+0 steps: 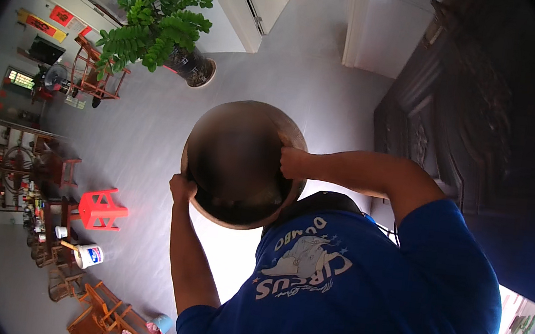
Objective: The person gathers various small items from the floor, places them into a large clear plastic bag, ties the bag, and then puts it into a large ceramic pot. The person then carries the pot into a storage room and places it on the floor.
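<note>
A large, round, dark brown vessel (298, 133), perhaps an earthenware pot, is held out in front of my body with its mouth facing up towards me. My left hand (182, 188) grips the rim at its lower left. On the opposite side, my right hand (295, 163) is closed over the rim, knuckles up. The inside of the vessel is dark and blurred, so its contents cannot be made out. Its near edge is close against the front of my blue T-shirt (368, 277).
Ahead stands a leafy potted plant (164, 26) beside a doorway. A dark carved door (450, 123) is close on my right. To the left are a red plastic stool (97, 208), a white bucket (89, 256), a wooden chair (101, 319) and a fan (56, 76).
</note>
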Demonstrator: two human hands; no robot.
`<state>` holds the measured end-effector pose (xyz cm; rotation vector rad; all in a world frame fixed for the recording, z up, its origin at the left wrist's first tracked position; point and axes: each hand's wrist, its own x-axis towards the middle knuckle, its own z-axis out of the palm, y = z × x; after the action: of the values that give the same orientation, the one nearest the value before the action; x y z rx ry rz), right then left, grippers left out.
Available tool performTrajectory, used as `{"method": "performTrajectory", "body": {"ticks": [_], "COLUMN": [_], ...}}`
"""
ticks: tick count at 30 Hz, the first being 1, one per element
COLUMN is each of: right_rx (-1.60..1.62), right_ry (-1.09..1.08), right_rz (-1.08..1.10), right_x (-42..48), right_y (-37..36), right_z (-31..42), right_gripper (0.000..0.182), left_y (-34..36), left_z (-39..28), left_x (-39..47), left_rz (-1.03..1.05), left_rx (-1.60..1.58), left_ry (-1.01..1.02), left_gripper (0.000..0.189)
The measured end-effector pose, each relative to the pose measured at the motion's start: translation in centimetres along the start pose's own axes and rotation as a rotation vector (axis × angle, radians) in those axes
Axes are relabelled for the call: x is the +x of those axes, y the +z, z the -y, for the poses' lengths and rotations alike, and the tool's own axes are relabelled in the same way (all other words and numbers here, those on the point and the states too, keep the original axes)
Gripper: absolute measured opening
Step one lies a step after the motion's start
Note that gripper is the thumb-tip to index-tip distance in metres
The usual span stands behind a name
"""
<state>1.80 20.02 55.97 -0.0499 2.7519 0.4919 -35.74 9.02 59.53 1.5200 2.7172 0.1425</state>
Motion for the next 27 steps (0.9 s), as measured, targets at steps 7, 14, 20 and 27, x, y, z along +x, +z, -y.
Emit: {"method": "performTrajectory", "body": {"ticks": [7,14,20,27], "right_rx": [0.038,0.207,0.28,0.276], "right_ry": [0.132,0.281,0.393,0.489], "right_rz": [0.128,0.182,0.081,0.063], "right_x": [-10.3,-9.1,-9.5,-12.5], "right_y": [9.3,15.2,21.5,23.7], "right_z": [2.6,-7.2,-17.7,-30.3], "right_gripper": [0.014,0.015,0.015,0.014], "left_y": [8.7,10.7,13.2,9.0], "left_z": [-13.0,-22.5,-32.4,-45.1], "left_x": [-0.6,15.9,29.4,41.6], "left_rz": [0.166,0.205,0.176,0.026], "left_rx": [-0.004,0.029,0.128,-0.007], "left_ry": [0.058,0.275,0.438,0.518], "left_gripper": [0.026,0.023,0.024,0.021]}}
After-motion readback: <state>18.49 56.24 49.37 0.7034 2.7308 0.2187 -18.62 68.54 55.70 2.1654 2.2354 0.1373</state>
